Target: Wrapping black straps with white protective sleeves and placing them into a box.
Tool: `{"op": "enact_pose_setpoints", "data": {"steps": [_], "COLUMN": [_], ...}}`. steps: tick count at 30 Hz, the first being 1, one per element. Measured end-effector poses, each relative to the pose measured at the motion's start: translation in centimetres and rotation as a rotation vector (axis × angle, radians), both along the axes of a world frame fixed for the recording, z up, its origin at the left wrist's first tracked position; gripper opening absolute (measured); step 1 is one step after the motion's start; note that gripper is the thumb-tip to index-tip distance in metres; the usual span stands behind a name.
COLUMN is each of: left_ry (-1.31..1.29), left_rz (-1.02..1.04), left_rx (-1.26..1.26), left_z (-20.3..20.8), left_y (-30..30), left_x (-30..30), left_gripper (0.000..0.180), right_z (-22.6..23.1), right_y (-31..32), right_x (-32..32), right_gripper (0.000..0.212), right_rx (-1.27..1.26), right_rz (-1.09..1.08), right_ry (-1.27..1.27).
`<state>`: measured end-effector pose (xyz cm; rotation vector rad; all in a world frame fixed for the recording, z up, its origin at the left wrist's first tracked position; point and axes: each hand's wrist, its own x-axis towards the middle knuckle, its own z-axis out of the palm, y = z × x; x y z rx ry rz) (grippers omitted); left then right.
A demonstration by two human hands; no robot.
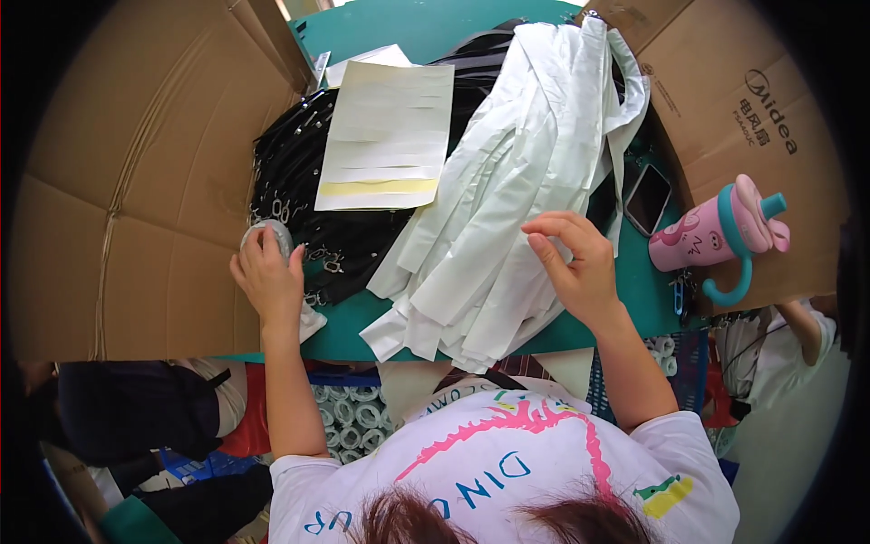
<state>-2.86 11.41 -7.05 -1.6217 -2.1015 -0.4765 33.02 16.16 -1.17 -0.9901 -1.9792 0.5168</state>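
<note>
My left hand rests with its fingers curled over a small round, greyish, plastic-looking bundle at the table's left side; its lower part is hidden by the hand. My right hand hovers over the right edge of a pile of long white strips, thumb and fingers loosely bent and apart, with nothing seen between them. Left of the strips lies a heap of black straps with metal clips. On top of that heap is a pale sheet with slits and a yellow band.
Cardboard walls flank the green table on both sides. At the right are a phone and a pink tumbler with a teal handle. Several clear rolls sit below the table edge. Other people are partly visible at both sides.
</note>
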Motion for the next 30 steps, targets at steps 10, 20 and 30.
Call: {"op": "enact_pose_setpoints", "data": {"steps": [10,20,30], "left_ry": [-0.869,-1.752,-0.317], "left_rz": [-0.585,-0.788,-1.068], "left_rx": [-0.488,-0.643,-0.094], "left_z": [4.0,6.4,7.4], "left_y": [2.6,1.9,3.2], "left_x": [13.7,17.7,19.0], "left_gripper": [0.044,0.029,0.052], "right_z": [-1.0,-0.6,0.3], "right_y": [1.3,-0.3,0.5], "right_x": [1.9,1.1,3.1], "right_gripper": [0.011,0.037,0.03], "right_rx": [0.116,-1.436,-1.369], "right_rz": [-0.064,0.249,0.065], "right_ry": [-0.095,0.926,0.952]}}
